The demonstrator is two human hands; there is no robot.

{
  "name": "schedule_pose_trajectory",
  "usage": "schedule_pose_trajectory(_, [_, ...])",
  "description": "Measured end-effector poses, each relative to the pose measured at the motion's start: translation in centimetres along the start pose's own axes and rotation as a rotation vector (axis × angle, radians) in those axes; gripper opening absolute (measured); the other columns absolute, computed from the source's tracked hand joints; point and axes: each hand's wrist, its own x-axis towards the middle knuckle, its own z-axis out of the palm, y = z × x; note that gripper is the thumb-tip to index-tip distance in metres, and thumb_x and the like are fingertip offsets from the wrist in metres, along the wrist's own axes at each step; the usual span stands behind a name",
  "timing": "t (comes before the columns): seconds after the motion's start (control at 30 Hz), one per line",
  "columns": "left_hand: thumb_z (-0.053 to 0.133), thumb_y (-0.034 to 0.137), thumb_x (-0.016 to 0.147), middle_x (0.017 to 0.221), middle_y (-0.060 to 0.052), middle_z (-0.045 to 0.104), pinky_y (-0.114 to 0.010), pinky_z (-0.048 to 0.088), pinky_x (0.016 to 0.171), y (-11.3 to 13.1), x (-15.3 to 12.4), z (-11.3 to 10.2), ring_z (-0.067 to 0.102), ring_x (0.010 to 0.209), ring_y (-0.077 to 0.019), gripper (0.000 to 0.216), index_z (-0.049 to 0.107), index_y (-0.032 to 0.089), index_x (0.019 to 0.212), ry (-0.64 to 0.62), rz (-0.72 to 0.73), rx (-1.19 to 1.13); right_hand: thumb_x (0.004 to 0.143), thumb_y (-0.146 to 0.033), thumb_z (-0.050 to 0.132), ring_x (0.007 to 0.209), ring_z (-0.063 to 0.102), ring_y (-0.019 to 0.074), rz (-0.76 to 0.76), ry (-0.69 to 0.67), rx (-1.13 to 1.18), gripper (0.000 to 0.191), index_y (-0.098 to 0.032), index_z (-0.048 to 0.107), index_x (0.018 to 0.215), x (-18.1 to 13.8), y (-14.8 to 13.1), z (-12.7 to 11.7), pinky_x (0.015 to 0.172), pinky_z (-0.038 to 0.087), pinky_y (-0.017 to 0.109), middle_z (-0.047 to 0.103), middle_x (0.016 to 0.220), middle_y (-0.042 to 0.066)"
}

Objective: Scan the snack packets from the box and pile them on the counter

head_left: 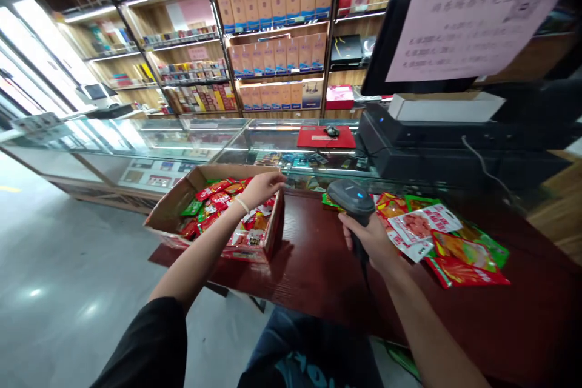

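My right hand (370, 241) is wrapped round the grip of a black barcode scanner (352, 199), held upright over the dark red table (318, 279). My left hand (264, 187) reaches into a cardboard box (170, 206) full of red and green snack packets (213, 200); its fingers are curled over the packets near the box's right wall, and I cannot make out whether they hold one. To the right of the scanner lies a loose pile of snack packets (436, 236), red, green and white.
A black cash register (454, 145) with a monitor and a pink paper sign (473, 18) stands behind the table. Glass counters (182, 139) run to the left, one with a red mouse pad (326, 136) and mouse. Shelves of boxed goods (277, 30) line the back wall.
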Motion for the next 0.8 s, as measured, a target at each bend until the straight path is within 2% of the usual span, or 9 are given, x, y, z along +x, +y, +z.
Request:
schedule_pose_trajectory(0.1, [0.059,0.034,0.086,0.099,-0.004,0.075,-0.029,0.050,0.085,-4.0,-1.6,-2.2,0.068,0.090,-0.0196,0.022,0.070,0.019,0.098,0.092,-0.145,0.042,0.073,-0.051,0.077,0.033,0.045,0.0081,0.006,-0.051,-0.015,0.040,-0.020,0.051,0.069,1.1,0.0,2.8,0.033,0.035,0.021,0.052,0.049,-0.006])
schedule_pose_trajectory(0.23, [0.064,0.039,0.082,0.091,-0.005,0.073,-0.027,0.049,0.078,-9.5,-2.4,-3.7,0.066,0.082,-0.0194,0.025,0.067,0.018,0.095,0.173,-0.330,0.090,0.071,-0.052,0.078,0.033,0.045,0.0086,0.042,-0.069,0.003,0.042,-0.022,0.050,0.074,2.0,0.3,5.8,0.033,0.035,0.021,0.053,0.050,-0.007])
schedule_pose_trajectory(0.33, [0.065,0.046,0.079,0.089,-0.006,0.072,-0.026,0.047,0.074,-13.0,-2.1,-4.0,0.065,0.081,-0.0200,0.033,0.067,0.017,0.095,0.171,-0.413,0.137,0.071,-0.052,0.078,0.033,0.045,0.0089,0.048,-0.093,0.016,0.042,-0.022,0.050,0.076,2.5,0.5,7.0,0.033,0.036,0.021,0.052,0.050,-0.007])
schedule_pose_trajectory(0.4, [0.066,0.053,0.075,0.078,-0.007,0.071,-0.026,0.046,0.070,-14.6,-1.6,-3.7,0.065,0.076,-0.0212,0.037,0.069,0.017,0.084,0.079,-0.476,0.176,0.071,-0.051,0.078,0.033,0.045,0.0091,0.055,-0.100,0.022,0.042,-0.022,0.050,0.077,2.8,0.7,7.5,0.033,0.035,0.022,0.053,0.050,-0.007])
schedule_pose_trajectory(0.5, [0.066,0.062,0.070,0.056,-0.008,0.063,-0.027,0.044,0.065,-15.7,-0.7,-2.5,0.065,0.066,-0.0235,0.044,0.065,0.019,0.059,-0.161,-0.547,0.242,0.071,-0.050,0.078,0.033,0.044,0.0090,0.069,-0.100,0.020,0.042,-0.022,0.049,0.079,3.1,1.0,7.7,0.033,0.035,0.021,0.053,0.050,-0.008])
schedule_pose_trajectory(0.57, [0.069,0.063,0.066,0.055,-0.010,0.063,-0.028,0.044,0.066,-15.8,-0.2,-1.4,0.066,0.069,-0.0266,0.046,0.061,0.020,0.052,-0.246,-0.574,0.290,0.071,-0.050,0.078,0.033,0.045,0.0087,0.079,-0.102,0.009,0.041,-0.022,0.049,0.079,3.2,1.1,7.8,0.033,0.036,0.021,0.054,0.051,-0.008])
schedule_pose_trajectory(0.7, [0.076,0.054,0.062,0.072,-0.015,0.069,-0.030,0.046,0.070,-16.0,0.1,0.1,0.068,0.080,-0.0311,0.038,0.064,0.018,0.057,-0.227,-0.600,0.301,0.073,-0.050,0.077,0.034,0.046,0.0085,0.089,-0.106,-0.004,0.041,-0.021,0.048,0.077,3.4,1.4,7.9,0.033,0.036,0.020,0.054,0.051,-0.007])
schedule_pose_trajectory(0.8, [0.074,0.047,0.065,0.075,-0.014,0.070,-0.030,0.046,0.068,-16.1,-0.1,-0.2,0.067,0.076,-0.0285,0.031,0.068,0.017,0.065,-0.203,-0.615,0.274,0.074,-0.049,0.077,0.034,0.045,0.0082,0.082,-0.124,0.002,0.040,-0.022,0.047,0.076,3.4,1.5,7.9,0.033,0.035,0.020,0.053,0.051,-0.008])
